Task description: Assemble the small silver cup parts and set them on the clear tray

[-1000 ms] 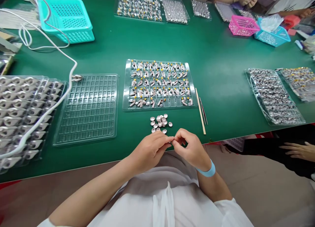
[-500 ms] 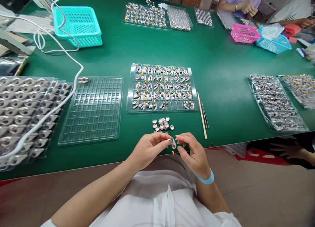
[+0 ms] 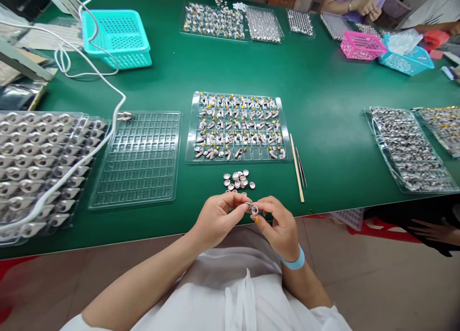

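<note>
My left hand (image 3: 219, 218) and my right hand (image 3: 278, 221) meet at the near table edge, fingers pinched together around a small pale earbud part (image 3: 254, 210) with a yellow tip. The left fingertips also pinch a tiny round cap against it. Just beyond the hands lies a small heap of round caps (image 3: 237, 179) on the green mat. Behind that sits a clear tray (image 3: 190, 151) with rows of several earbud parts with yellow tips. My right wrist wears a blue band.
An empty clear grid tray (image 3: 138, 158) lies left, stacked trays of shells (image 3: 39, 163) and a white cable (image 3: 108, 125) farther left. A wooden stick (image 3: 296, 168) and tweezers (image 3: 302, 167) lie right. More part trays (image 3: 406, 149), teal basket (image 3: 117, 36), pink basket (image 3: 362, 44); other people's hands (image 3: 362, 6) at back.
My hands closed together again around the small part, the right hand moving in to the left. The view shifted slightly.
</note>
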`<action>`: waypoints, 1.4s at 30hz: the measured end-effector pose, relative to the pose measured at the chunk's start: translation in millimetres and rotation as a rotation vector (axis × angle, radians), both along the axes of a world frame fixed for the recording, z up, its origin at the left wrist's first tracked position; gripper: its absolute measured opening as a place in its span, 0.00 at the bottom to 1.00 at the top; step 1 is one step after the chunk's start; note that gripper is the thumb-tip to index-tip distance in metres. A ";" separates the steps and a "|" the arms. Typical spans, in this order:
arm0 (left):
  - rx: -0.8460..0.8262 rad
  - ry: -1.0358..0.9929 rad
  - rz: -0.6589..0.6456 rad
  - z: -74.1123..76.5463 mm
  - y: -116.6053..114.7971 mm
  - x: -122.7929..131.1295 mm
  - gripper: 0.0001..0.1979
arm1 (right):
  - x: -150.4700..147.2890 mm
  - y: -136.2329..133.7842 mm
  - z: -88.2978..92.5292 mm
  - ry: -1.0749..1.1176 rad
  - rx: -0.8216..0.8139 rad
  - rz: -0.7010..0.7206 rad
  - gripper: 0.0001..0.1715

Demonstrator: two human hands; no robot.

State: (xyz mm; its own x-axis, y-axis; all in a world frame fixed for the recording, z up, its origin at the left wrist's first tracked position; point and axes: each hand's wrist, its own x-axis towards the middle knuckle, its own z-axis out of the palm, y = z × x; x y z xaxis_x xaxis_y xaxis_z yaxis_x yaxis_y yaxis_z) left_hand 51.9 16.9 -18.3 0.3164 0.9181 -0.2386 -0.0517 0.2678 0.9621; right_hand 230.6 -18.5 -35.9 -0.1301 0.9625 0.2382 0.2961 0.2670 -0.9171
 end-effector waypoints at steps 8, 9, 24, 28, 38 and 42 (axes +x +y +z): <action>0.091 0.132 -0.023 -0.2 -2.1 0.6 0.07 | -3.0 -5.1 -6.1 0.094 -0.052 -0.082 0.11; 0.099 0.149 -0.026 0.2 -2.0 0.5 0.08 | -3.2 -5.7 -6.5 0.099 -0.046 -0.089 0.10; 0.104 0.228 -0.124 5.6 1.3 -3.1 0.11 | -1.2 -4.4 -5.4 0.340 -0.350 -0.144 0.06; 0.151 0.238 -0.089 4.2 0.3 -2.0 0.11 | -2.7 -4.7 -3.1 0.395 -0.343 -0.104 0.07; 0.269 0.289 -0.077 5.2 -3.5 -1.1 0.11 | -3.4 -5.3 -1.6 0.392 -0.355 -0.080 0.06; 0.223 0.290 -0.120 5.9 -1.9 -1.4 0.10 | -3.5 -7.1 -4.2 0.423 -0.386 -0.108 0.06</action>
